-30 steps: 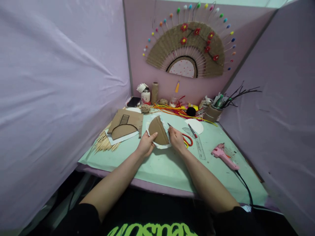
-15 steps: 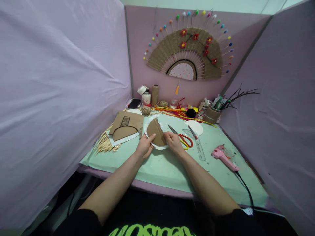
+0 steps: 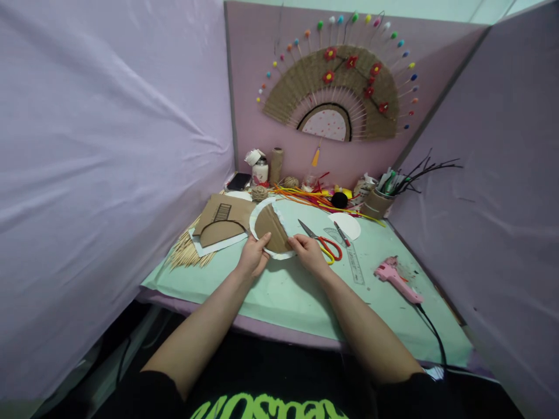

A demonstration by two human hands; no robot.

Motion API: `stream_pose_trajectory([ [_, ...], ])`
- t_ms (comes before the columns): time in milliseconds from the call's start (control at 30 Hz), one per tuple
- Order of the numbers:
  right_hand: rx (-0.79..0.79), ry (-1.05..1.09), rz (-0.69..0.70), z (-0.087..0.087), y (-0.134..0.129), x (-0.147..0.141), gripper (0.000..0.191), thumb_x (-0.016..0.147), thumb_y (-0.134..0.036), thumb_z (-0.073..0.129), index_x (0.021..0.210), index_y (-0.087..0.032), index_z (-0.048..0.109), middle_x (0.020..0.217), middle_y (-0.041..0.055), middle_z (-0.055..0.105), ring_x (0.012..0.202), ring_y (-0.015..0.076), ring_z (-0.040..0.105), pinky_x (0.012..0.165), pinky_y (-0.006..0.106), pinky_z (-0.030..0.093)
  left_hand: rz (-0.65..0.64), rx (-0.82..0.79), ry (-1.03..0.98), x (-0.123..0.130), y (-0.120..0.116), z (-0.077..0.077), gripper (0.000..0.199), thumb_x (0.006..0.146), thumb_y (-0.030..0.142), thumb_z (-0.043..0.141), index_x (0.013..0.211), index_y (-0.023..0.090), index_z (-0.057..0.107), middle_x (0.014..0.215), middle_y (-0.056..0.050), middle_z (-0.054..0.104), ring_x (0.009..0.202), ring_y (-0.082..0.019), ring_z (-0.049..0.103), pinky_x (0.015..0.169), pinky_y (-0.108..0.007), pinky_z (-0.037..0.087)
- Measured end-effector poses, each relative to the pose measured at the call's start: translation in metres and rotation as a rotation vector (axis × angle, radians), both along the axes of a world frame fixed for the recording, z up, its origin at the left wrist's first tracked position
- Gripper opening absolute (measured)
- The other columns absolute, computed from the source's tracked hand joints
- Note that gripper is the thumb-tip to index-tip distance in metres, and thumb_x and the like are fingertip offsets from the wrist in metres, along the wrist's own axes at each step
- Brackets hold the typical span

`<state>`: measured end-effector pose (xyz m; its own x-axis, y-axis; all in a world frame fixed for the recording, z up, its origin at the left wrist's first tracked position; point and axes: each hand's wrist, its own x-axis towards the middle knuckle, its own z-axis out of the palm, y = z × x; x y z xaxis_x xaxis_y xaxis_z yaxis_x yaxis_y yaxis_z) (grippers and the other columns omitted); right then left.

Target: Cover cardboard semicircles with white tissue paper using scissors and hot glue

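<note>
Between my two hands I hold a half-round piece of cardboard (image 3: 271, 228) with a white paper edging around its curve and along its straight side. My left hand (image 3: 254, 254) grips the lower left rim, thumb on the brown face. My right hand (image 3: 306, 251) pinches the lower right corner of the piece. Just right of that hand lie scissors (image 3: 328, 244) with red and yellow handles. To the left, another cardboard half-round (image 3: 222, 234) rests on a white sheet and a larger cardboard piece (image 3: 236, 209).
A pink glue gun (image 3: 399, 280) with a cord lies at the right. A clear ruler (image 3: 356, 265), a pen-like tool (image 3: 342, 234) and a white paper disc (image 3: 353, 224) are nearer. Thin wooden sticks (image 3: 187, 250) lie left. A large decorated fan (image 3: 323, 81) hangs behind.
The cardboard half-round has shifted slightly up and left and tilted, with more of the white edging showing on its left curve. Both hands still hold it. My view has shifted a little.
</note>
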<state>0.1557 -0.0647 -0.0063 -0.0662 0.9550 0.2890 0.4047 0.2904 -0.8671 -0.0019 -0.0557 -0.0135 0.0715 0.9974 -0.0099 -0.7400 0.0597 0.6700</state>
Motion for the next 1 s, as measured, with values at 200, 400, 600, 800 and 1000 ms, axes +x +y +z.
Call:
stream_pose_trajectory([
  [200, -0.046, 0.014, 0.031, -0.001, 0.000, 0.004, 0.038, 0.084, -0.049, 0.051, 0.066, -0.018, 0.061, 0.056, -0.0017, 0.051, 0.057, 0.0140, 0.046, 0.056, 0.026, 0.034, 0.043, -0.013, -0.009, -0.002, 0.001, 0.000, 0.053, 0.070, 0.016, 0.078, 0.119, 0.019, 0.060, 0.113, -0.009, 0.073, 0.112, -0.025, 0.065, 0.105, -0.045, 0.047],
  [400, -0.037, 0.042, 0.014, 0.001, 0.000, 0.007, 0.037, 0.082, -0.050, 0.055, 0.067, -0.017, 0.062, 0.057, -0.0010, 0.054, 0.057, 0.0145, 0.047, 0.056, 0.027, 0.034, 0.022, -0.005, -0.008, -0.003, 0.001, -0.001, 0.050, 0.069, 0.017, 0.079, 0.115, 0.018, 0.061, 0.108, -0.008, 0.074, 0.111, -0.025, 0.066, 0.104, -0.045, 0.047],
  [600, -0.008, 0.139, -0.046, 0.001, 0.004, 0.011, 0.039, 0.081, -0.056, 0.054, 0.070, -0.019, 0.058, 0.064, -0.0006, 0.053, 0.063, 0.0147, 0.048, 0.061, 0.026, 0.039, -0.167, -0.037, 0.122, 0.002, -0.004, -0.007, 0.050, 0.062, 0.018, 0.083, 0.107, 0.014, 0.062, 0.098, -0.010, 0.075, 0.111, -0.029, 0.065, 0.103, -0.048, 0.048],
  [800, -0.013, 0.147, -0.066, 0.001, 0.002, 0.010, 0.033, 0.077, -0.050, 0.061, 0.068, -0.019, 0.056, 0.062, -0.0019, 0.050, 0.060, 0.0135, 0.044, 0.058, 0.026, 0.036, -0.162, 0.015, 0.167, 0.003, -0.005, -0.009, 0.050, 0.063, 0.020, 0.083, 0.109, 0.016, 0.062, 0.098, -0.008, 0.076, 0.108, -0.028, 0.067, 0.102, -0.047, 0.048],
  [1000, -0.065, 0.111, -0.008, 0.005, 0.000, 0.009, 0.036, 0.080, -0.053, 0.055, 0.072, -0.018, 0.059, 0.063, -0.0015, 0.053, 0.062, 0.0139, 0.047, 0.060, 0.026, 0.038, -0.081, -0.018, 0.095, 0.000, -0.001, -0.005, 0.048, 0.063, 0.020, 0.083, 0.106, 0.016, 0.062, 0.100, -0.008, 0.075, 0.109, -0.028, 0.066, 0.101, -0.047, 0.049],
])
